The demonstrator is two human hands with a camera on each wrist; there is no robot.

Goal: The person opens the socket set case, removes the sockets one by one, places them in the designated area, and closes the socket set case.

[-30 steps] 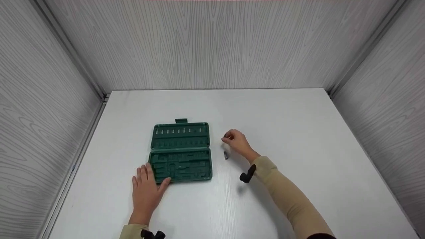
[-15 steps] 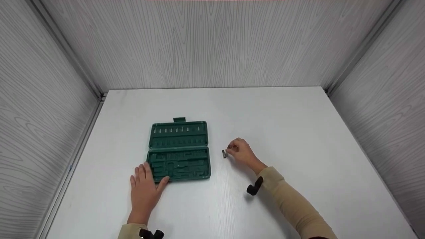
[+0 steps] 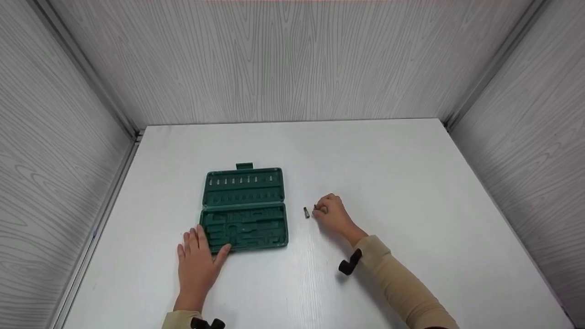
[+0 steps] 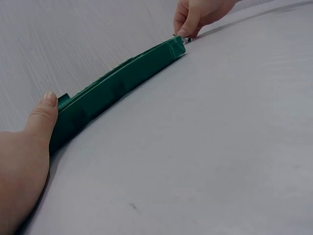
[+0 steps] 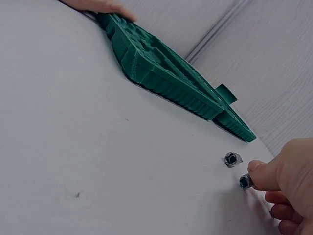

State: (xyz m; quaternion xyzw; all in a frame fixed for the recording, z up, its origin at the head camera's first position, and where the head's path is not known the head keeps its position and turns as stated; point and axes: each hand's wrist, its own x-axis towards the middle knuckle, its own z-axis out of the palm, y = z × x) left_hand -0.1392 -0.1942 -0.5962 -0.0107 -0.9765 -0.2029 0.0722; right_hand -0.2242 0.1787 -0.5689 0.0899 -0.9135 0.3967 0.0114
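My right hand [image 3: 332,214] pinches a small metal socket [image 5: 245,181] with the thumb, just beside a second socket [image 5: 233,159] on the tabletop [image 3: 388,173], right of the unfolded green case [image 3: 267,220]. I judge it light, rigid and prone to roll: grip mid-barrel. My left hand [image 3: 196,267], fingers extended, rests at the case's near-left corner.

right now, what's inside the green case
In the green case, the far half holds a row of small silvery bits; the near half shows molded recesses. The left hand covers its near left corner, hiding that spot.
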